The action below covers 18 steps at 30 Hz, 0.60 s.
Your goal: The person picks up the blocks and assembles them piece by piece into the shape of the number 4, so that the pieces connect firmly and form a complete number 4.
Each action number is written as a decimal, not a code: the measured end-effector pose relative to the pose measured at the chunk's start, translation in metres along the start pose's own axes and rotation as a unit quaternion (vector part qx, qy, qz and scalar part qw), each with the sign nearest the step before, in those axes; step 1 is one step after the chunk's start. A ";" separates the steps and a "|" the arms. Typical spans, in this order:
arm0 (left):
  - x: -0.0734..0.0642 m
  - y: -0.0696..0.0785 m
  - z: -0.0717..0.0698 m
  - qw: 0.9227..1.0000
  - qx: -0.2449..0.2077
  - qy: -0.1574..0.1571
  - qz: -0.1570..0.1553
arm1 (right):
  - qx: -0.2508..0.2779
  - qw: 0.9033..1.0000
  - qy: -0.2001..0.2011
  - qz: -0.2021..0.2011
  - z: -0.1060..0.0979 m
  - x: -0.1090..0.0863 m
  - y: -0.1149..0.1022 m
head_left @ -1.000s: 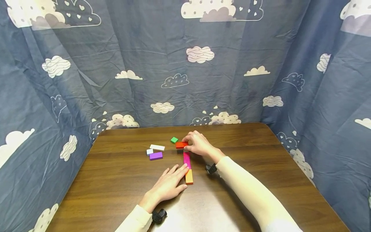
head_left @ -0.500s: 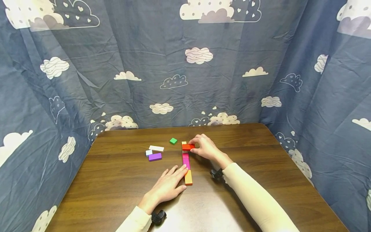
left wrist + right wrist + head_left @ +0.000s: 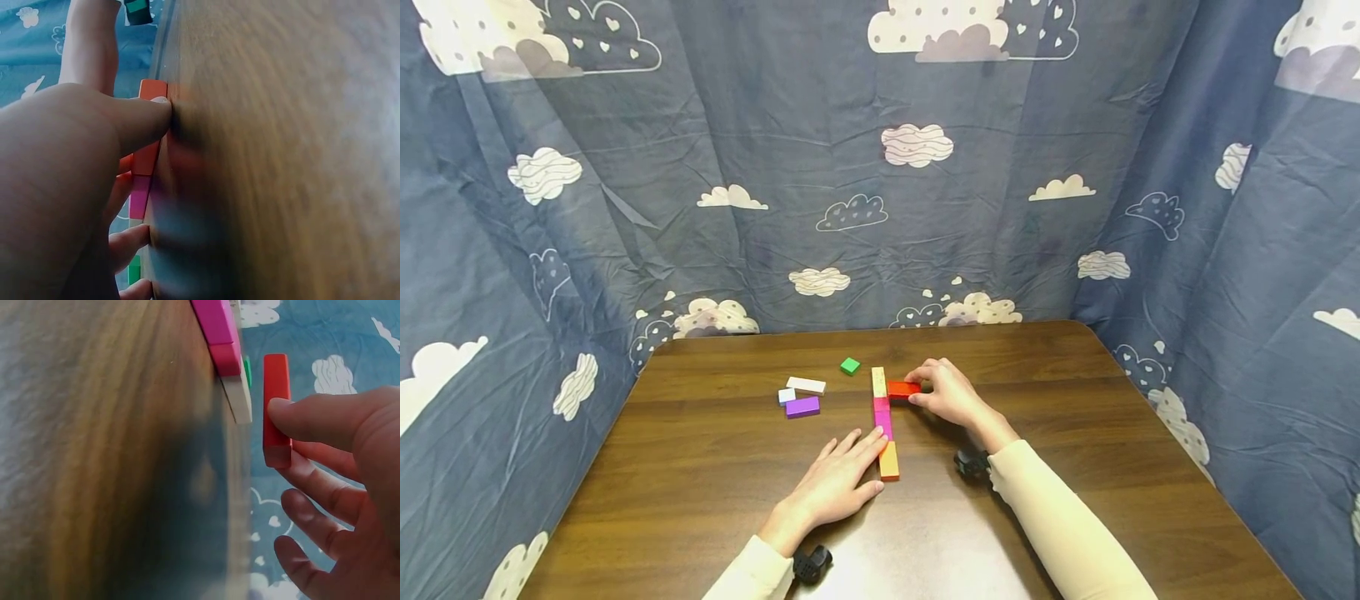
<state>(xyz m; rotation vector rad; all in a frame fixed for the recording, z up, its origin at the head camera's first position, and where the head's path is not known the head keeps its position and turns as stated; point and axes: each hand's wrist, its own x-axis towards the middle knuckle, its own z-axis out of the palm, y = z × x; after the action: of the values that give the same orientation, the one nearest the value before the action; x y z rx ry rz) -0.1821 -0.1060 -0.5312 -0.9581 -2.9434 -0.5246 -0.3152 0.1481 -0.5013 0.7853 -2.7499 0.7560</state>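
Observation:
Several wooden blocks form a straight row leading away from the person: an orange block (image 3: 889, 465) nearest, then a magenta block (image 3: 883, 423), a short pink-red block (image 3: 881, 404) and a cream block (image 3: 879, 380) at the far end. My left hand (image 3: 831, 483) lies with fingers spread, its fingertips on the row where orange meets magenta. Thumb and fingers of my right hand (image 3: 953, 397) pinch a red block (image 3: 275, 378) by its right end. In the head view that block lies crosswise, its left end right beside the cream block. The right wrist view shows it raised off the tabletop.
Left of the row, a white block (image 3: 807, 385), a small pale blue block (image 3: 786, 397) and a purple block (image 3: 802, 407) are clustered together. Farther back lies a small green block (image 3: 850, 365). A cloud-patterned curtain (image 3: 760, 150) hangs around the wooden table (image 3: 685, 467).
My right hand has carried the red block rightward across the row's far end and slightly nearer, uncovering the cream block. My left hand has stayed in place.

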 end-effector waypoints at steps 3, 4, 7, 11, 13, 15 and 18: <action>0.000 0.000 0.001 1.000 -0.004 0.000 -0.001 | 0.003 1.000 -0.001 0.004 0.002 -0.004 0.003; 0.000 -0.001 0.000 1.000 -0.004 -0.001 -0.002 | 0.003 1.000 -0.001 0.003 0.003 -0.005 0.004; 0.000 -0.001 -0.001 1.000 -0.004 -0.002 -0.004 | 0.008 1.000 -0.004 -0.002 0.004 -0.007 0.006; -0.001 -0.001 -0.001 1.000 -0.008 -0.002 -0.005 | 0.011 1.000 -0.009 -0.001 0.007 -0.010 0.007; -0.001 0.000 0.000 1.000 -0.009 -0.001 -0.003 | 0.013 1.000 -0.008 0.001 0.007 -0.012 0.008; -0.001 0.000 0.001 1.000 -0.009 0.000 -0.001 | 0.016 1.000 -0.007 0.000 0.008 -0.013 0.008; 0.000 -0.001 0.002 1.000 -0.004 0.004 0.000 | 0.019 1.000 -0.006 -0.001 0.008 -0.013 0.007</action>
<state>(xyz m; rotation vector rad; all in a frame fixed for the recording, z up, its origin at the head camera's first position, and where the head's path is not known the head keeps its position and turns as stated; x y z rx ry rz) -0.1823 -0.1060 -0.5333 -0.9550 -2.9358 -0.5404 -0.3084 0.1546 -0.5151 0.8034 -2.7532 0.8067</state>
